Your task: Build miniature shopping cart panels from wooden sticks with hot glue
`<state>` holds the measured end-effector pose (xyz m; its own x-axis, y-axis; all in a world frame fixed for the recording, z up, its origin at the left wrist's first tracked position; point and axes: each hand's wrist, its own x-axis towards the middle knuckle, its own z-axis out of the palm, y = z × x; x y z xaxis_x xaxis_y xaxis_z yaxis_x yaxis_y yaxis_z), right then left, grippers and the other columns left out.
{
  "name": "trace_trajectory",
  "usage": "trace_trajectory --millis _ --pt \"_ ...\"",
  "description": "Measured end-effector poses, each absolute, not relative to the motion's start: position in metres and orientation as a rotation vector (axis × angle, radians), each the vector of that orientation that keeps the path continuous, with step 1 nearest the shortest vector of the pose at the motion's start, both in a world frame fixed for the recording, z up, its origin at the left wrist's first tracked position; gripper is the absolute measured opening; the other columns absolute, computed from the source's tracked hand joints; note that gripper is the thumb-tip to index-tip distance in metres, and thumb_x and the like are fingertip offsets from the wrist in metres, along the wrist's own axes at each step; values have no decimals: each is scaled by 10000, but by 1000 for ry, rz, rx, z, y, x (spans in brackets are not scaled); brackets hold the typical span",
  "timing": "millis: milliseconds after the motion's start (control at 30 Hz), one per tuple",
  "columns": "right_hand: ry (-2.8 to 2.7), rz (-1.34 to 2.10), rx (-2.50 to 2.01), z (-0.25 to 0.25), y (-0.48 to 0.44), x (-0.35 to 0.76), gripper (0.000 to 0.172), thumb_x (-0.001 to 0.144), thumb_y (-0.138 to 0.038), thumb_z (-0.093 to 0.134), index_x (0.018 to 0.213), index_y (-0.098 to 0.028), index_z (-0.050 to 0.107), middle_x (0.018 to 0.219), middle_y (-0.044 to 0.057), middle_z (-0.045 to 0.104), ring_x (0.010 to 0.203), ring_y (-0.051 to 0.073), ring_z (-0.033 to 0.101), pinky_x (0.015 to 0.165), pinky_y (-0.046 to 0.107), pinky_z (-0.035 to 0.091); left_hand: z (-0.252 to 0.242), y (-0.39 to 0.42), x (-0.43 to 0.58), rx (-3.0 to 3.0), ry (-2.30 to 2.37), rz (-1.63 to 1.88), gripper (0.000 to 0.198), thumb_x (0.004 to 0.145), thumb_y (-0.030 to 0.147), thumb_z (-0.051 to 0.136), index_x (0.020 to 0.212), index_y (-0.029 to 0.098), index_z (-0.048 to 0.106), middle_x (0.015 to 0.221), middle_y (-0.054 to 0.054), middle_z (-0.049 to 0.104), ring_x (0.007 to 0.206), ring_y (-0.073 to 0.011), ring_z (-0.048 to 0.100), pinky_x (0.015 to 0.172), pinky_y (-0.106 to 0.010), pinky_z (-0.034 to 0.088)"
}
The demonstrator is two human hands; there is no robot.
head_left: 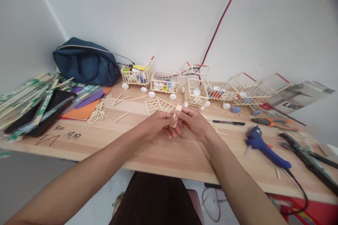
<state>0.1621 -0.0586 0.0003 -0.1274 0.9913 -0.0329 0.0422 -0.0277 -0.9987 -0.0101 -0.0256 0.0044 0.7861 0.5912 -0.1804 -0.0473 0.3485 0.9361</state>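
Wooden sticks [176, 114] pinched between both hands: left hand [158, 123] closed on the bundle's near end, right hand [194, 121] gripping beside it, likely to keep ends level. Left of the fingers, pencilled "310" [59, 128]; beyond them, carts [163, 82]; far right, glue gun [265, 147], "LUD" label [293, 105].

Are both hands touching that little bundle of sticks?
Touching. The head view shows the left hand and right hand meeting around the stick bundle, fingertips of each pressed on it, above the wooden table.

Bright even light, edges bowed, perhaps soft.
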Motion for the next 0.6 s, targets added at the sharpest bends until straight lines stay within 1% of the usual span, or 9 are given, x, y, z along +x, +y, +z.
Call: trace_trajectory --millis 100,200,333,400,500,533,600 --pt "-1276 1330 -1217 2 -59 161 349 763 -496 690 685 -174 579 558 -54 453 522 79 378 517 244 263 4 -25 -11 1141 533 427 422 742 476 736 852 72 685 764 -118 717 588 -116 638 527 -204 482" --pt "-1277 1313 -1238 1 -59 162 367 757 -504 694 664 -171 570 552 -58 436 517 76 361 514 244 250 3 -25 -11 1136 514 423 397 778 446 711 900 69 692 826 -151 732 654 -140 673 582 -224 508" --pt "-1342 1273 -1218 -1 -58 166 357 792 -510 657 712 -167 601 584 -49 458 545 82 380 533 242 273 2 -26 -11 1156 534 457 368 763 426 727 860 73 698 812 -143 735 642 -141 676 576 -221 510" --pt "-1410 1189 -1235 -4 -57 165 344 818 -505 626 738 -171 619 607 -43 470 564 89 393 547 243 296 2 -26 -10 1159 563 494 369 741 430 744 834 76 699 769 -124 730 611 -135 669 547 -211 502" --pt "-1491 1026 -1298 -6 -57 164 380 843 -515 574 674 -177 602 606 -34 475 565 97 403 548 244 318 2 -26 -7 1161 615 556 354 727 415 755 811 77 693 736 -106 723 592 -139 668 526 -212 501" --pt "-1490 982 -1317 -5 -57 164 390 843 -522 564 660 -179 597 612 -27 496 564 100 415 547 245 329 3 -25 -5 1164 632 570 341 732 403 751 803 75 689 745 -110 725 596 -143 672 529 -217 506" --pt "-1447 889 -1360 2 -57 168 379 838 -528 551 703 -182 629 663 -6 568 574 109 448 548 246 354 4 -25 -4 1160 669 592 304 752 367 737 794 72 679 774 -121 734 608 -150 678 541 -230 518"
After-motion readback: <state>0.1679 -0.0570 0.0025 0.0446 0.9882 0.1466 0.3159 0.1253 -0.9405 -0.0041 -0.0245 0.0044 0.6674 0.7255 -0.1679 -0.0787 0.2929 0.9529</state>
